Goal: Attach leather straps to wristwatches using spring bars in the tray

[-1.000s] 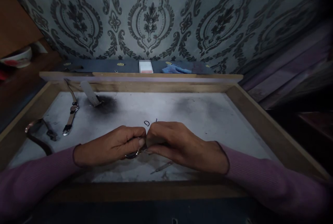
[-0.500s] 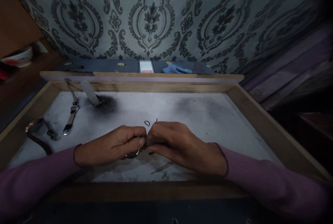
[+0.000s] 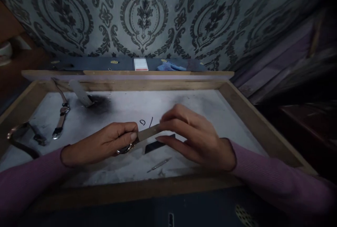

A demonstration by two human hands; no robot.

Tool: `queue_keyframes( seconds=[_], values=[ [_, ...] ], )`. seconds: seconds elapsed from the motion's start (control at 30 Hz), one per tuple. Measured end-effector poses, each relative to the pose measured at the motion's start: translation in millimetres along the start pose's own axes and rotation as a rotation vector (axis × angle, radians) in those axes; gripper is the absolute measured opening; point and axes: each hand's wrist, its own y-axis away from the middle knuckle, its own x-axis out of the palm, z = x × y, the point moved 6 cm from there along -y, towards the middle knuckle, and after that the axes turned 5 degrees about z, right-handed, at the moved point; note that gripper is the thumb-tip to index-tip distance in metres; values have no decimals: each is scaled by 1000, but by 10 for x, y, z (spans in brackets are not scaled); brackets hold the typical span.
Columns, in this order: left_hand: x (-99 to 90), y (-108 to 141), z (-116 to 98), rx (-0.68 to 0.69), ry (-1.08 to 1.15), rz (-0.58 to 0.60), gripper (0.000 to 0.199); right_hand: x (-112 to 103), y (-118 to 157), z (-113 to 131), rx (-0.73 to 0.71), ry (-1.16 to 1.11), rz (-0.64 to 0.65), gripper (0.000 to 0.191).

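Note:
My left hand [image 3: 105, 141] pinches a wristwatch [image 3: 124, 149] by the base of its strap, fingers closed, with the silver case showing beneath. From there the grey-beige watch strap [image 3: 149, 133] stretches rightward. At its far end is my right hand [image 3: 193, 135], slightly blurred; its fingertips meet the strap, while the thumb stands apart below. Under the strap lies a dark flat strip [image 3: 160, 144]. Closer to me is a thin metal pointed tool [image 3: 159, 164]. Beyond the hands sit a small black loop [image 3: 142, 122] and a short thin black piece [image 3: 151, 122].
A wooden-rimmed tray [image 3: 147, 85] with a white floor surrounds the work. On its left are a watch with a beige strap [image 3: 61, 120], an upright pale strap [image 3: 81, 93] and a brown strap [image 3: 21, 148]. A blue cloth [image 3: 171, 66] lies behind the rim.
My right hand has moved right and opened out from beside the watch, uncovering the strap and dark strip. The view has shifted, so the surroundings appear further left.

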Motion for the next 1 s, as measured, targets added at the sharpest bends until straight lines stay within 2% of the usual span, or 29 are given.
queue_keyframes(
  seconds=[0.03, 0.1, 0.17, 0.27, 0.57, 0.73, 0.87, 1.0],
  values=[
    [-3, 3, 5, -7, -4, -1, 30, 22, 49, 4, -10, 33, 46, 11],
    [1, 5, 9, -25, -8, 0, 31, 135, 156, -27, 1, 75, 224, 18],
    [9, 4, 2, -39, -9, 0, 32, 234, 255, -108, 77, 97, 367, 17],
    [20, -1, -16, -50, -15, -1, 33, 288, 340, -227, 205, 92, 456, 10],
    [0, 5, 55, -94, -49, -1, 34, 264, 375, -338, 369, -130, 486, 4],
    [-1, 19, 80, -81, -33, 3, 32, 271, 381, -355, 372, -187, 469, 10],
    [-6, 12, 79, -84, -45, -2, 32, 302, 405, -350, 374, -211, 472, 6],
    [-23, 3, 76, -96, -47, -23, 33, 313, 404, -309, 320, -201, 479, 10]
  ],
)
